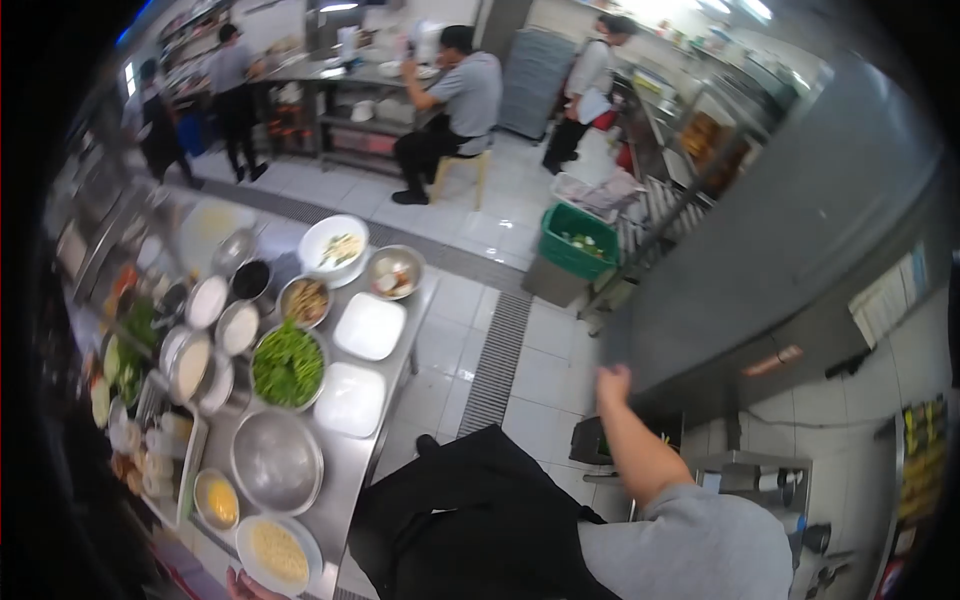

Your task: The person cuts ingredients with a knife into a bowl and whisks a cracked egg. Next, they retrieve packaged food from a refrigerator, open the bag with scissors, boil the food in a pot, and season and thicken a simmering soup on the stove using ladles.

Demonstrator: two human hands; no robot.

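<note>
My left hand (248, 586) is at the bottom edge of the view, partly cut off. Its fingers lie against the side of a white bowl (314, 562) holding a pale yellow, grated-looking food. To the right, my right arm is stretched out, and my right hand (613, 384) is closed beside the edge of a tall grey steel cabinet (720, 250). What those fingers hold, if anything, is hidden. Close to the left hand stand a small bowl of yellow liquid (217, 499) and a wide steel bowl (277, 461).
The steel table (345, 465) also carries leafy greens (289, 368), two white square dishes (369, 326) and several filled bowls. A green-lined bin (577, 243) stands beyond a floor drain (497, 360). One person sits on a stool (461, 180); several others stand farther back.
</note>
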